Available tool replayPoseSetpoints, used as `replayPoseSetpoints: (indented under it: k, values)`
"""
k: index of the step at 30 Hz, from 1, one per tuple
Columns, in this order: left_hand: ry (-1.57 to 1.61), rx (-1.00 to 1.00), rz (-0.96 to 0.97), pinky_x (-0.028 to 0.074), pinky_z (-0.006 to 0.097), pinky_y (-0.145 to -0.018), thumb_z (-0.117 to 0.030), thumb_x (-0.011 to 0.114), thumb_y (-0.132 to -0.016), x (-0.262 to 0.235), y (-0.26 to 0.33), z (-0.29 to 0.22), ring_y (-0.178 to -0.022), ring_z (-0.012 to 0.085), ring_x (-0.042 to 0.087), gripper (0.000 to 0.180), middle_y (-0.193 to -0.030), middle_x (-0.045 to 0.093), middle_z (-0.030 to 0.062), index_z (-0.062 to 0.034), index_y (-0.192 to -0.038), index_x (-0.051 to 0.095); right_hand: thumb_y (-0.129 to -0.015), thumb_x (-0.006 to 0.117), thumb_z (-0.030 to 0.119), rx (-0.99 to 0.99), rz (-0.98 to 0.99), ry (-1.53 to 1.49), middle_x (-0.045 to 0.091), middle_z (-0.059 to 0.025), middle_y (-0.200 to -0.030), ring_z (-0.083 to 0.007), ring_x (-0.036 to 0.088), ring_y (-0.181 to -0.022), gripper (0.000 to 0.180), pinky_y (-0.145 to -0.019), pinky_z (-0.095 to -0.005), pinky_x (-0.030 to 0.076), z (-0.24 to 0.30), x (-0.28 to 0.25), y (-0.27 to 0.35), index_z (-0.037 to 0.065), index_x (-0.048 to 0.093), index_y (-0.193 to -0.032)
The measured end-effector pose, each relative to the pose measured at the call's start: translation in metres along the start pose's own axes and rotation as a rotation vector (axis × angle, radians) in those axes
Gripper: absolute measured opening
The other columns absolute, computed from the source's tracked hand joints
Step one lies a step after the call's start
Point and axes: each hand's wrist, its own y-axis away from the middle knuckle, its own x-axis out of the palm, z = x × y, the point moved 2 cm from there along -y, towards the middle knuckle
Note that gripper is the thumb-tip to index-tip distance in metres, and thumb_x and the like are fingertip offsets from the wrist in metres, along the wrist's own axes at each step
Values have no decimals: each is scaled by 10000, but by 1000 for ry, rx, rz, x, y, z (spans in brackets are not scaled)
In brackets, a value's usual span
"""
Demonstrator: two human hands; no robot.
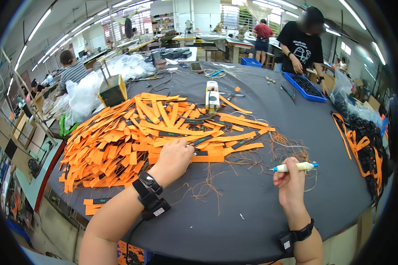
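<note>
In my right hand (290,183) is a cream pen-shaped tool (301,167) with blue ends. Its thin tip points left, above the cloth and near loose threads (252,164). My left hand (174,159) lies at the right part of a large pile of orange webbing straps (106,141). Its fingers are closed on an orange strap (214,158) with a black label at the near edge of the pile; the thumb is partly hidden. Several other straps with black labels lie just beyond the fingers. Each wrist wears a black band with a small box.
Beyond the pile stand a white power strip (212,96) and a yellow-black block with metal prongs (112,89). Clear plastic bags (84,92) lie at left. Black and orange straps (362,150) heap at right. A co-worker (304,42) handles a blue tray (306,87) at far right.
</note>
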Motion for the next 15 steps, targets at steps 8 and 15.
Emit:
replayPoseSetpoints:
  k: [8, 15]
  values:
    - [26, 47, -74, 466, 423, -760, -139, 743, -764, 13, -1, 1, -872, 322, 571, 221, -855, 579, 120, -54, -865, 564, -982, 592, 233, 45, 33, -36, 604, -37, -688, -117, 610, -571, 174, -479, -231, 477, 2, 0, 1, 78, 564, -907]
    - [676, -348, -248, 518, 319, -549, -16, 613, -887, -67, -6, -23, -618, 196, 628, 92, -787, 629, 101, 0, -917, 528, -1021, 531, 374, -65, 114, -8, 689, -104, -830, -134, 670, -648, 346, -526, -222, 505, 20, 4, 1, 51, 543, -1143]
